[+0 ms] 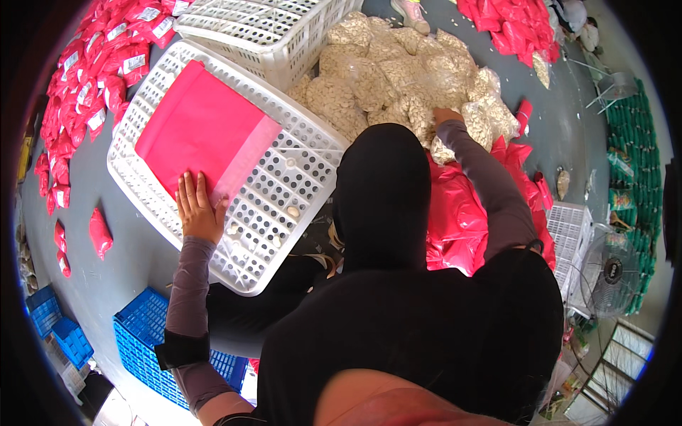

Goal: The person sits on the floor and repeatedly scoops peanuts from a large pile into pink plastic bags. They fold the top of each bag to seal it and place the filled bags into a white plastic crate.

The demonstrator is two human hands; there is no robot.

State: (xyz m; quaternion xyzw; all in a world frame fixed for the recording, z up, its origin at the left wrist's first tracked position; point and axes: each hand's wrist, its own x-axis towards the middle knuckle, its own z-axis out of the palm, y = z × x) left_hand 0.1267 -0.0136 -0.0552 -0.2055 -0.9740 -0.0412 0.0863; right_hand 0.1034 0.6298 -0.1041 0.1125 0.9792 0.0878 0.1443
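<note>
My left hand (pixel 201 210) lies on the lower edge of a flat red bag (pixel 205 125) with a translucent strip, its thumb by the strip. The bag rests on an upturned white perforated plastic crate (pixel 290 213). Several small pale pieces (pixel 293 211) lie on the crate. Over to the right, my right hand (pixel 446 114) reaches to a heap of clear plastic bags (pixel 394 69) full of pale nuts or seeds; its fingertips are hidden, so a grip cannot be told. Large red bags (pixel 455 213) lie below my right forearm.
Another white crate (pixel 287 53) stands beyond the first. Labelled red packets (pixel 80 90) cover the floor at left; more red packets (pixel 509 26) lie at upper right. A blue crate (pixel 144 341) is at lower left. A fan (pixel 613 270) and green sacks (pixel 631 197) are at right.
</note>
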